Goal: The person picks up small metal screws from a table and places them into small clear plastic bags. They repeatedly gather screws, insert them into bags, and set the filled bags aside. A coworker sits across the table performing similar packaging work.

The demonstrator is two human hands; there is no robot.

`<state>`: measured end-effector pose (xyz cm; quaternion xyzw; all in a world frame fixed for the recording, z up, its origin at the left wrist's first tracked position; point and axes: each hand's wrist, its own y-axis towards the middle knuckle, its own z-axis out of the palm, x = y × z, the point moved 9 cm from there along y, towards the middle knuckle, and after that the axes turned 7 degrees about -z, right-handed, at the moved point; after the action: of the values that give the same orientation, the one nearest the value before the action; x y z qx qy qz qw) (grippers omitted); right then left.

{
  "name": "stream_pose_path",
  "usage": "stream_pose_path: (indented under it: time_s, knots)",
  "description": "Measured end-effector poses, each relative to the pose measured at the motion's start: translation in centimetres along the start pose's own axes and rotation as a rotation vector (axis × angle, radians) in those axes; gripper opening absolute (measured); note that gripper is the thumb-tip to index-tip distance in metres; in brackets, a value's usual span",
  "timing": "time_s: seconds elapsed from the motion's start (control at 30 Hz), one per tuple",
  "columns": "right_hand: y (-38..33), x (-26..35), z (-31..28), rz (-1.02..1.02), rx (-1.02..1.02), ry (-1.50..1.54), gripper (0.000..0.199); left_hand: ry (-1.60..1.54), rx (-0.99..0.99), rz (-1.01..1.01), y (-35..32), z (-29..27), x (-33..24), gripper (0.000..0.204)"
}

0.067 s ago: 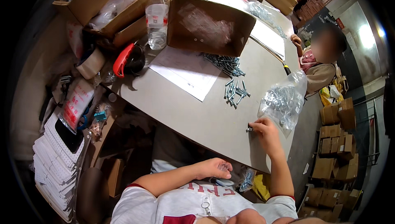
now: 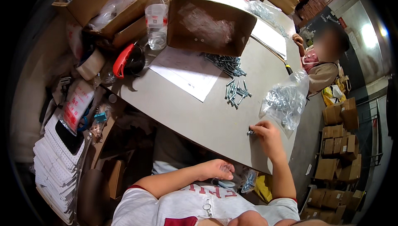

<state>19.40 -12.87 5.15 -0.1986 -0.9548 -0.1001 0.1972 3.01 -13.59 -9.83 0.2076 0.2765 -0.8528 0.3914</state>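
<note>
- At the table's [image 2: 186,114] near right corner, I see the right hand [image 2: 267,137] pinching a small metal piece [image 2: 250,132]; whether it touches the tabletop I cannot tell.
- Closer to the body, the left hand [image 2: 215,170] curls around what looks like clear plastic [image 2: 226,168].
- I'd keep the pinch light and low, well clear of the bag of fasteners [image 2: 284,101].
- I'd hold the plastic steady without crumpling it.
</note>
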Motion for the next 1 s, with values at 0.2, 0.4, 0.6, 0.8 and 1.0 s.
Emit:
stream_pose_path:
  time_s: [0.2,0.4,0.6,0.8,1.0]
  knots:
    - [-2.7,7.9,3.1,-0.26,0.391,0.293,0.033,-0.2,0.035,-0.03,-0.3,0.9,-0.7,0.035]
    - [5.5,1.3,1.5,-0.089,0.005,0.16,0.02,0.273,0.012,0.199,-1.3,2.1,-2.7,0.033]
    - [10.2,-0.4,0.8,-0.161,-0.206,-0.015,0.027,0.52,-0.103,0.311,-3.1,2.4,-3.7,0.036]
    - [9.2,-1.1,1.5,-0.056,-0.125,0.065,0.021,0.343,-0.14,0.257,-2.5,0.8,-2.2,0.044]
    - [4.5,-1.2,0.6,-0.012,-0.133,0.098,0.019,0.182,-0.131,0.159,-1.3,0.3,-1.5,0.027]
